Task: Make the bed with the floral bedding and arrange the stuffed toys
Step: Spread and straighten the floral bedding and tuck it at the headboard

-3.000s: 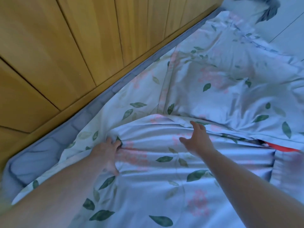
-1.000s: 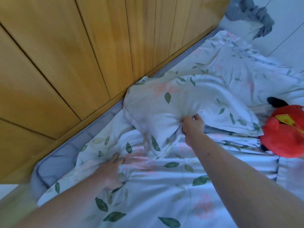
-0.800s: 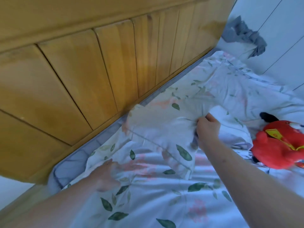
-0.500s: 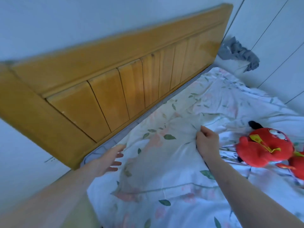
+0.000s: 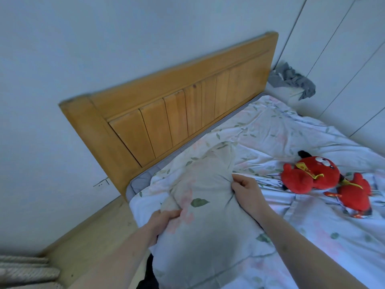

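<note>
- Both hands clutch the floral pillow point(image 5: 208, 205) at frame centre: left hand point(image 5: 166, 215) bunching its lower-left edge, right hand point(image 5: 245, 190) pinching its right side (likely to lift it headboard-ward).
- Red stuffed toys point(image 5: 312, 176) lie at right on the floral duvet point(image 5: 270, 130), awaiting arrangement.

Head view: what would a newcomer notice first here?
Two red toys lying at the right on the floral bedding stand out most. In the foreground the left hand and right hand grip a floral pillow, near the wooden headboard.
</note>
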Demonstrator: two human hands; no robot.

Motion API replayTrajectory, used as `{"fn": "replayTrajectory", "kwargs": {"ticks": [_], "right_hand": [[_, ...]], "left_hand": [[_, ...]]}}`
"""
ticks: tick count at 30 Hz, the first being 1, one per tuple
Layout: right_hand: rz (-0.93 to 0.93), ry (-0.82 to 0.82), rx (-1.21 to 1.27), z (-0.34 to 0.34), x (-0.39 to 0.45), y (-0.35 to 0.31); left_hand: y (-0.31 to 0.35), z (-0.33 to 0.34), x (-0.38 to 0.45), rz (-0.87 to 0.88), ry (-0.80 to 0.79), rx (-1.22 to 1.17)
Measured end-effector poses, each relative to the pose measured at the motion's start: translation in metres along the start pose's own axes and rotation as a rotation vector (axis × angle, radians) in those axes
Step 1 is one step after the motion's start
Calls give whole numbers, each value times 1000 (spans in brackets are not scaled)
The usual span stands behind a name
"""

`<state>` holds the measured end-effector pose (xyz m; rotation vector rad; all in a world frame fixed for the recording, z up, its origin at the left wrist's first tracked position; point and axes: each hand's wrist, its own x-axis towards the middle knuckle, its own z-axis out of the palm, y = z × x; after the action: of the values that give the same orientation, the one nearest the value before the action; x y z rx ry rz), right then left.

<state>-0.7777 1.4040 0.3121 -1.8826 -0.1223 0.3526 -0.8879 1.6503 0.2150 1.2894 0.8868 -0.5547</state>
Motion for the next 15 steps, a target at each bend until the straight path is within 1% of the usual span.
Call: {"fn": "replayTrajectory", "kwargs": {"ticks": [1, 3, 4, 6, 8, 10, 12, 14, 15], "right_hand": [[31, 12, 32, -3, -5, 0], [139, 76, 134, -13, -13, 5], [232, 107, 227, -17, -17, 10], [433, 79, 382, -24, -22, 24], [585, -5, 342, -28, -29, 35], [654, -76, 303, -26, -32, 43], [719, -101, 299, -14, -30, 49], [746, -133, 270, 0, -28, 47], [763, -124, 242, 7, -25, 49]], "left_hand": [[3, 1, -6, 73, 81, -18], [12, 8, -21, 175, 151, -38], [20, 11, -29, 214, 163, -63], [35, 13, -37, 303, 160, -103], [50, 14, -38, 365, 123, -86], [60, 12, -33, 422, 100, -13], [70, 6, -26, 469, 75, 57], [80, -4, -18, 492, 38, 106], [86, -11, -15, 495, 22, 130]]}}
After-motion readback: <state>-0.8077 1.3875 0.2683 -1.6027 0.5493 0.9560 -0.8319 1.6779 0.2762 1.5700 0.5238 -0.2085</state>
